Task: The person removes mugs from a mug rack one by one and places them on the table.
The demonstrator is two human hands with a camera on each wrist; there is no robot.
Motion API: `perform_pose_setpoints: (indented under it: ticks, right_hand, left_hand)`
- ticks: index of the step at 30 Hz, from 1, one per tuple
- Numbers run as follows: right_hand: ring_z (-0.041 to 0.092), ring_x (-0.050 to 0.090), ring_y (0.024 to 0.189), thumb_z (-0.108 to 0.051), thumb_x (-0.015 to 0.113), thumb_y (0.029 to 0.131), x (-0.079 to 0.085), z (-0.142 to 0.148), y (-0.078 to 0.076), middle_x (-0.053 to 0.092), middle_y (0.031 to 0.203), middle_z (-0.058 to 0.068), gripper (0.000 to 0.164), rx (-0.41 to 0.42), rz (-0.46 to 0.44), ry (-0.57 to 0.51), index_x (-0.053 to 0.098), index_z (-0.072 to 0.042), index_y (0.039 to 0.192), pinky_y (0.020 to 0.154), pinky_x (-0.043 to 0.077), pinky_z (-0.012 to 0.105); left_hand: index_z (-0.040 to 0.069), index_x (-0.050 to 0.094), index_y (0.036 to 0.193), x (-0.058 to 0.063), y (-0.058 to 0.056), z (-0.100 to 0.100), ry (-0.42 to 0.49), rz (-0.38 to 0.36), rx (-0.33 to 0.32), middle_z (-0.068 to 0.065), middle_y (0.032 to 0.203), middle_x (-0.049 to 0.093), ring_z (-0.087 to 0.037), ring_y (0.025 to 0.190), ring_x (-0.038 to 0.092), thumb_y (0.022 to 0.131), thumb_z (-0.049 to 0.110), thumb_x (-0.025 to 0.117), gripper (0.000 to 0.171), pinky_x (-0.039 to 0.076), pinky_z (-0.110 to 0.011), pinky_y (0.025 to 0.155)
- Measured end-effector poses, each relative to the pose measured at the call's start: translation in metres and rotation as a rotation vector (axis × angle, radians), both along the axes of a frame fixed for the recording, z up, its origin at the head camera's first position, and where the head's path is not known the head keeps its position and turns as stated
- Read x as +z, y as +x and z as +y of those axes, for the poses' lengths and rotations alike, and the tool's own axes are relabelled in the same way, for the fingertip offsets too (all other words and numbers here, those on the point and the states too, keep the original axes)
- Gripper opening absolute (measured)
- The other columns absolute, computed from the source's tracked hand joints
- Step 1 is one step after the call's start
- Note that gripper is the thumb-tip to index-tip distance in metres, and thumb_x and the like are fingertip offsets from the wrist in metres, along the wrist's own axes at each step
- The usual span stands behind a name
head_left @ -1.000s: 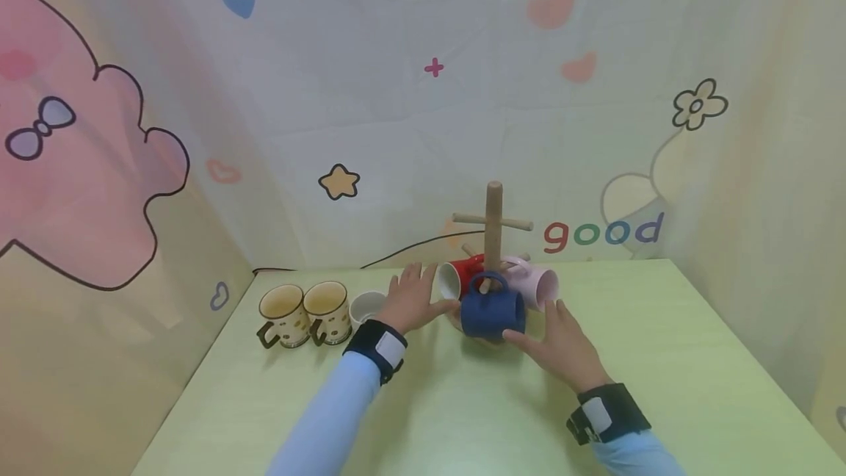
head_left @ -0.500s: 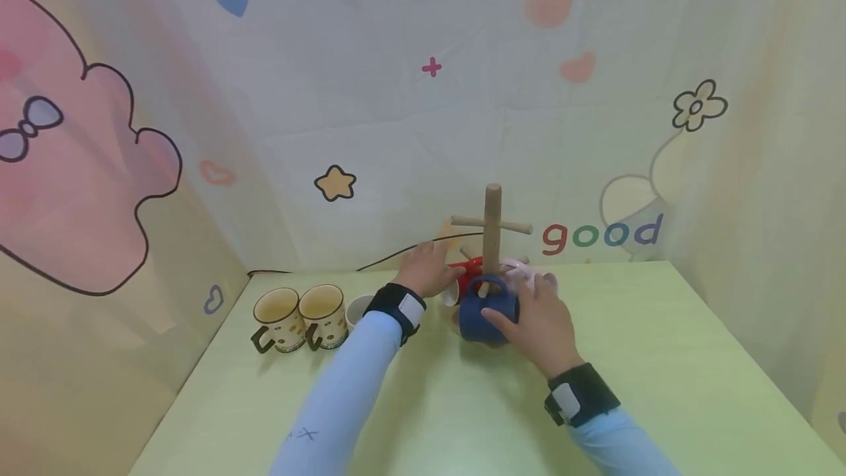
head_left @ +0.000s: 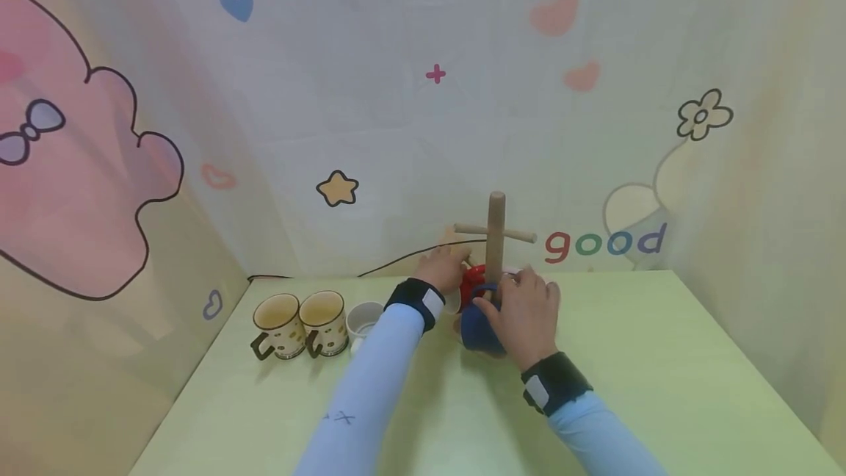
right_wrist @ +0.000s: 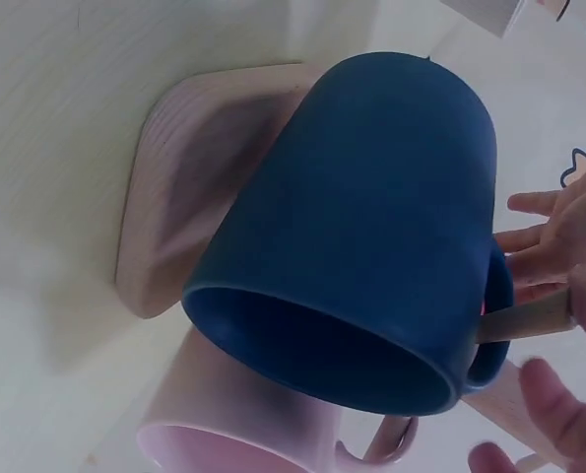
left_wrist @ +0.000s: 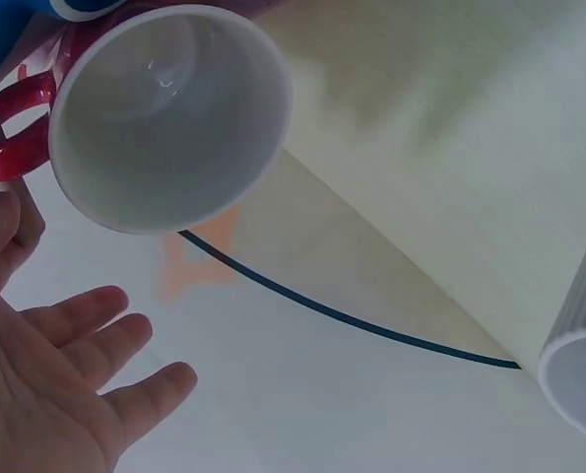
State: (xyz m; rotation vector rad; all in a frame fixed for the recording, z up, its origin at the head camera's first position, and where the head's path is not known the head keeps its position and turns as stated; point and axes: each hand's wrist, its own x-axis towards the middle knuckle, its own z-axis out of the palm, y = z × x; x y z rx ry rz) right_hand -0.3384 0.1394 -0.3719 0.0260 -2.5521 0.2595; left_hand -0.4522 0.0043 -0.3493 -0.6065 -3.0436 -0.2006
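A wooden mug tree (head_left: 495, 241) bears a blue mug (head_left: 478, 329) in front, a red mug (head_left: 471, 283) at left and a pink mug (right_wrist: 241, 409). My left hand (head_left: 441, 269) is behind the red mug. In the left wrist view, thumb and forefinger pinch the peg end by the red handle (left_wrist: 22, 148), other fingers spread. My right hand (head_left: 526, 316) reaches over the blue mug and covers most of the pink one in the head view. In the right wrist view, a digit touches the end of the blue mug's peg (right_wrist: 529, 317); other fingertips (right_wrist: 558, 406) stay apart.
Two cream mugs with brown handles (head_left: 278, 325) stand upright at the table's left, beside a white mug (head_left: 365, 322) partly hidden by my left sleeve. A printed cloth (head_left: 396, 109) hangs behind the pale green table (head_left: 634, 373). An upper crossbar (head_left: 518, 234) sticks out both ways.
My left hand has moved right and back, past the white mug to the red mug's peg. My right hand has moved left from beside the blue mug to above its handle.
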Motion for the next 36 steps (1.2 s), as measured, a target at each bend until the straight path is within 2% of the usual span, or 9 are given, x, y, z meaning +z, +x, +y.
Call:
perform_pose_setpoints:
  ticks: [3,6,11,15,20,25,31,36]
  right_hand:
    - [0.034,0.056,0.094,-0.052,0.074,0.085,-0.001,-0.001,0.002,0.06,0.099,0.016,0.046,-0.003,0.003,0.048,0.074,-0.006,0.089,0.085,0.039,0.054]
    - [0.034,0.056,0.095,-0.047,0.072,0.088,-0.001,0.0,0.003,0.064,0.1,0.016,0.04,-0.006,-0.022,0.091,0.077,-0.008,0.09,0.088,0.038,0.054]
    - [0.041,0.051,0.107,-0.039,0.069,0.092,0.001,0.01,0.004,0.061,0.106,0.021,0.037,-0.021,-0.108,0.029,0.075,-0.003,0.101,0.093,0.039,0.059]
    - [0.045,0.051,0.112,-0.031,0.066,0.095,0.002,0.02,0.005,0.06,0.11,0.025,0.034,-0.031,-0.13,-0.041,0.073,0.001,0.103,0.095,0.035,0.067]
    - [0.045,0.052,0.106,-0.03,0.063,0.098,0.003,0.034,0.003,0.06,0.105,0.025,0.032,-0.042,-0.114,-0.095,0.073,0.0,0.102,0.092,0.036,0.067]
    - [0.043,0.051,0.101,-0.032,0.062,0.098,-0.002,0.044,-0.003,0.058,0.102,0.023,0.033,-0.048,-0.1,-0.162,0.073,-0.003,0.11,0.089,0.038,0.064]
    - [0.044,0.054,0.1,-0.039,0.06,0.098,-0.008,0.055,-0.004,0.059,0.104,0.026,0.043,-0.036,-0.105,-0.225,0.07,-0.003,0.12,0.083,0.043,0.061]
    - [0.053,0.051,0.112,-0.056,0.053,0.097,-0.022,0.065,0.001,0.052,0.124,0.037,0.076,-0.067,-0.225,-0.379,0.051,0.009,0.136,0.087,0.046,0.066]
  left_hand:
    - [0.029,0.045,0.149,-0.005,-0.004,0.0,-0.01,0.005,0.009,-0.009,0.138,0.056,-0.028,0.13,0.047,0.105,0.029,0.049,0.044,0.039,-0.053,0.106]
    - [0.027,0.052,0.144,-0.004,-0.001,-0.003,-0.014,0.027,0.001,-0.008,0.131,0.06,-0.028,0.124,0.052,0.104,0.032,0.051,0.04,0.043,-0.051,0.102]
    - [0.023,0.068,0.123,-0.001,0.008,-0.009,-0.028,0.136,-0.02,-0.006,0.11,0.067,-0.024,0.104,0.06,0.102,0.03,0.057,0.025,0.052,-0.044,0.088]
    - [0.02,0.074,0.11,-0.001,0.015,-0.011,-0.05,0.21,-0.033,-0.006,0.099,0.068,-0.023,0.092,0.061,0.098,0.023,0.064,0.015,0.054,-0.04,0.079]
    - [0.018,0.072,0.116,-0.001,0.024,-0.009,-0.068,0.199,-0.055,-0.006,0.101,0.067,-0.023,0.091,0.059,0.094,0.02,0.07,0.022,0.054,-0.038,0.079]
    - [0.018,0.069,0.12,-0.004,0.029,-0.011,-0.035,0.179,-0.057,-0.006,0.1,0.065,-0.022,0.09,0.057,0.099,0.023,0.064,0.022,0.054,-0.036,0.077]
    - [0.017,0.068,0.119,-0.006,0.031,-0.01,-0.008,0.18,-0.035,-0.006,0.099,0.065,-0.022,0.088,0.058,0.102,0.029,0.056,0.024,0.053,-0.036,0.076]
    - [0.015,0.071,0.116,-0.014,0.036,-0.016,-0.009,0.131,0.016,-0.007,0.104,0.067,-0.025,0.096,0.06,0.101,0.042,0.056,0.034,0.053,-0.041,0.083]
